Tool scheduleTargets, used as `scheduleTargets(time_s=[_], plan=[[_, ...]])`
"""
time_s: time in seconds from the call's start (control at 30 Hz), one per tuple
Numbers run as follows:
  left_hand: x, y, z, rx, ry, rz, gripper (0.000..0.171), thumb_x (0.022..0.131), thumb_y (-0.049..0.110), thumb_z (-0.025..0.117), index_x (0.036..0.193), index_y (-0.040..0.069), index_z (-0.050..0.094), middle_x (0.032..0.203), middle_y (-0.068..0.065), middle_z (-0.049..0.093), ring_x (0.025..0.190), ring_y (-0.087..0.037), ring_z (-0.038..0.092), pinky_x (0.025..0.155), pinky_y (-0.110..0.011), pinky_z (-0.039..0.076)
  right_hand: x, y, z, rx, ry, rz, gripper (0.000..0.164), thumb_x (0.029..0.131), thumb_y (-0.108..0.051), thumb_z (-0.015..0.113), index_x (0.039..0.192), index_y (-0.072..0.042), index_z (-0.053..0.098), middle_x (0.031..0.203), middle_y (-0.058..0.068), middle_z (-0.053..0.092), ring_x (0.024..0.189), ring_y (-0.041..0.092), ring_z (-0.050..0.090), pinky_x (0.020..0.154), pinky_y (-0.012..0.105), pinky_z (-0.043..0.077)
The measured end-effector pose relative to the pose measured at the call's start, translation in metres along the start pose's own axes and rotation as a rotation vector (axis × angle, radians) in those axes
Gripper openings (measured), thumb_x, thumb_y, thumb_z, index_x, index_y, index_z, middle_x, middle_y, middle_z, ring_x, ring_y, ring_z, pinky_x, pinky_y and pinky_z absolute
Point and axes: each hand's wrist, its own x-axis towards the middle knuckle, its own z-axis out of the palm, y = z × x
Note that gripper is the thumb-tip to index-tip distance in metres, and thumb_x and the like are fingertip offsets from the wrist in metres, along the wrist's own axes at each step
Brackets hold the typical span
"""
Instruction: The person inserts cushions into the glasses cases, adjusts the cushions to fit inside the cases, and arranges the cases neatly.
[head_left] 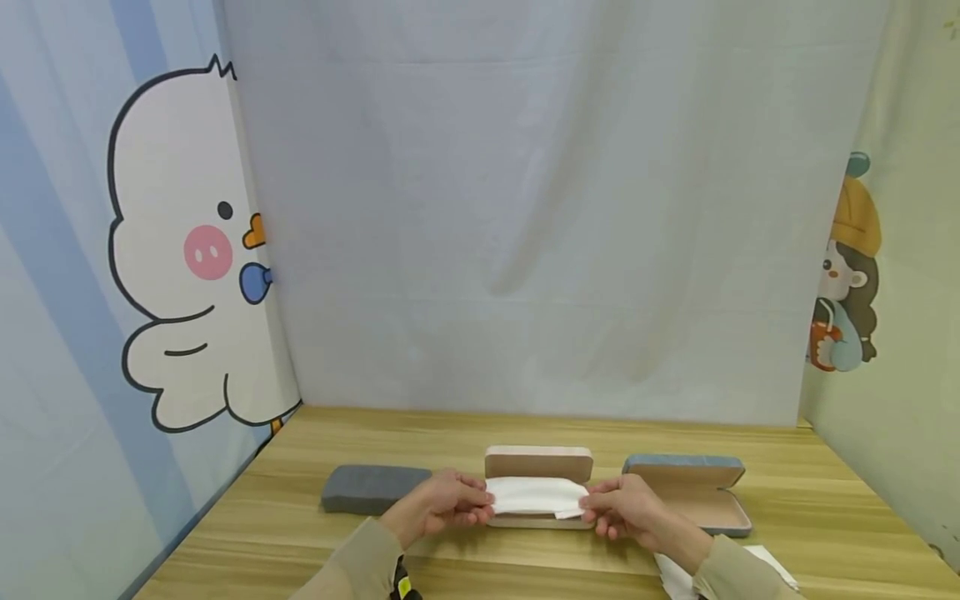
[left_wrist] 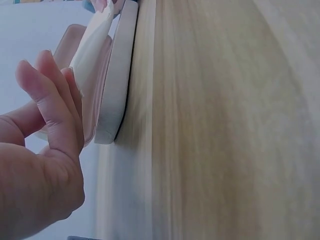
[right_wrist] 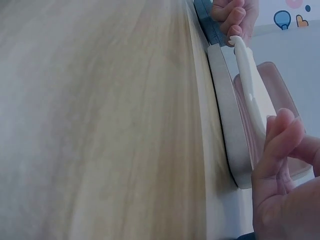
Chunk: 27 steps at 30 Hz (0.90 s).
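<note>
A folded white tissue or cloth [head_left: 528,495] stretches between my two hands, over an opened pale pink glasses case [head_left: 538,463]. My left hand [head_left: 448,503] pinches its left end between thumb and fingers. At the other end, my right hand [head_left: 632,508] pinches the right corner. In the left wrist view the white piece [left_wrist: 94,45] slopes across the inside of the case [left_wrist: 116,95]. From the right wrist, the same piece [right_wrist: 254,90] appears just above the pink lining, and the case wall [right_wrist: 227,112] stands on the table.
A closed grey glasses case [head_left: 375,487] lies left of my left hand. To the right stands an opened blue glasses case [head_left: 684,463] with a tan lining. Another white tissue or cloth [head_left: 771,563] lies partly under my right forearm. A grey curtain [head_left: 540,217] hangs behind the wooden table [head_left: 375,433].
</note>
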Motion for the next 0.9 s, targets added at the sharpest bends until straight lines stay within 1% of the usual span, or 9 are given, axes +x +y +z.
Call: scheduleTargets(time_s=[0.2,0.37,0.53,0.77,0.9], plan=[[0.004,-0.001,0.003,0.015,0.027,0.018,0.017,0.089,-0.001,0.061,0.078,0.009,0.056,0.061,0.000,0.067,0.053,-0.002,0.063,0.047,-0.010,0.047,0.002,-0.001,0.003,-0.001,0.056,-0.010,0.025,0.087,-0.007,0.068,0.102,0.005,0.052,0.065,-0.001,0.069,0.048,0.002,0.057,0.044,0.013,0.044],[0.007,-0.002,0.006,0.029,0.064,0.034,0.015,0.088,-0.002,0.063,0.080,0.008,0.056,0.060,0.000,0.067,0.051,-0.002,0.062,0.046,-0.010,0.047,0.002,-0.001,0.004,-0.013,0.088,-0.014,0.023,0.086,-0.005,0.067,0.101,0.006,0.053,0.062,0.000,0.068,0.047,0.002,0.057,0.044,0.013,0.044],[0.009,-0.001,0.010,0.067,0.083,0.046,0.011,0.088,-0.002,0.063,0.080,0.004,0.059,0.060,0.000,0.065,0.050,-0.002,0.060,0.045,-0.010,0.047,0.003,0.001,0.006,-0.028,0.127,-0.015,0.025,0.085,-0.002,0.068,0.101,0.007,0.052,0.060,0.001,0.066,0.045,0.003,0.057,0.042,0.015,0.045],[0.013,-0.004,0.013,0.112,0.116,0.057,0.007,0.087,-0.003,0.063,0.082,0.000,0.061,0.056,-0.001,0.063,0.046,-0.002,0.059,0.044,-0.012,0.048,0.005,0.003,0.008,-0.050,0.150,-0.031,0.026,0.084,0.000,0.067,0.103,0.010,0.051,0.058,0.001,0.064,0.044,0.003,0.057,0.042,0.015,0.046],[0.013,-0.003,0.015,0.135,0.136,0.062,0.004,0.086,-0.003,0.064,0.084,-0.002,0.061,0.055,0.000,0.062,0.044,-0.002,0.058,0.042,-0.012,0.048,0.005,0.002,0.010,-0.067,0.163,-0.033,0.026,0.084,0.002,0.066,0.102,0.010,0.051,0.058,0.001,0.064,0.044,0.003,0.057,0.042,0.015,0.046]])
